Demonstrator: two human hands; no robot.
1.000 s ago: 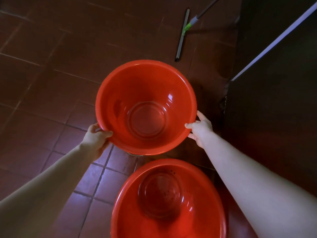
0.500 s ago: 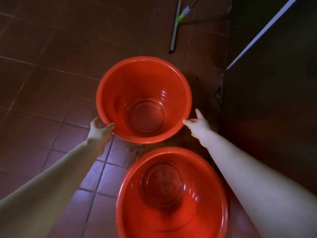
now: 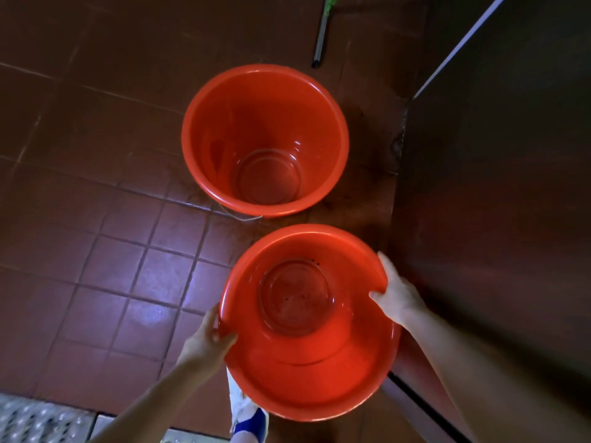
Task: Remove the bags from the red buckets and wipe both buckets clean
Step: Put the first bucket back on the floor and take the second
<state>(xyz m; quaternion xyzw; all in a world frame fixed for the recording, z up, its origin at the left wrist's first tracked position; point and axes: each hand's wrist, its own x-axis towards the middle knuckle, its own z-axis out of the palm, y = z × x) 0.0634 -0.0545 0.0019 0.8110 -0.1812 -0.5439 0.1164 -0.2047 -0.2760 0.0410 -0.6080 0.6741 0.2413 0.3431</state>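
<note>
Glossy red far bucket (image 3: 265, 123) upright, just beyond red near bucket (image 3: 303, 378), dark specks on its bottom.

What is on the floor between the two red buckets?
In the head view, only a narrow strip of brown tiled floor and a thin wire separate the far bucket from the near bucket.

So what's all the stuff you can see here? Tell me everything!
far bucket: one, red, on the floor ahead, empty
near bucket: one, red, closest, dark specks inside
squeegee: one, grey with green, top edge, on floor
floor tiles: many, reddish-brown, all around
dark panel: one, brownish, right side
metal tread plate: one, silver, bottom left corner
shoe: one, white and blue, below near bucket
left-hand grip: one, near bucket's left rim
right-hand grip: one, near bucket's right rim
</note>
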